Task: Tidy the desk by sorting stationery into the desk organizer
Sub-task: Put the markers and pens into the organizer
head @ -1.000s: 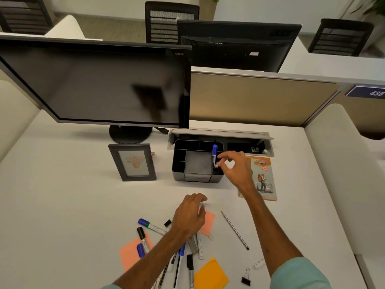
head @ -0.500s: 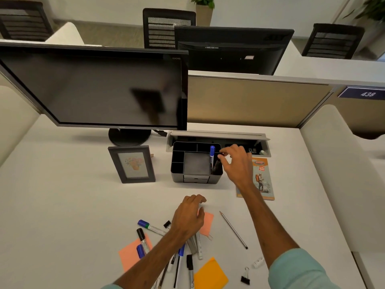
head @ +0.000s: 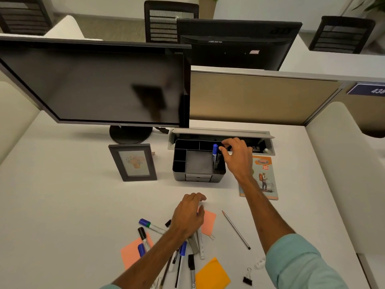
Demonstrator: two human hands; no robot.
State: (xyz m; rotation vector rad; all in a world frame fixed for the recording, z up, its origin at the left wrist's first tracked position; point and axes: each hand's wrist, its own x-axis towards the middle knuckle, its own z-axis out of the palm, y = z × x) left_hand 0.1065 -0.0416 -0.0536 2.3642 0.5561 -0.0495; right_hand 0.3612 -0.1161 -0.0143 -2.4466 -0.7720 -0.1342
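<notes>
Right hand (head: 236, 158) has shifted off the blue-capped marker (head: 214, 153) toward the desk organizer's (head: 218, 177) back right corner
The marker stands in the right compartment; the curled fingertips hide any grip, so I cannot tell. Left hand (head: 188, 215), loosely curled, covers pens (head: 183, 248) near the desk's (head: 62, 205) front edge

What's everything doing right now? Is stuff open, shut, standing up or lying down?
Monitor: dark, off.
Desk hatch: lid open.
Picture frame: standing up.
Organizer: drawer shut.
Blue marker: capped, standing in organizer.
Pencil: lying flat.
Binder clip: shut.
Left hand: relaxed over the pens.
Right hand: at organizer, hold unclear.
</notes>
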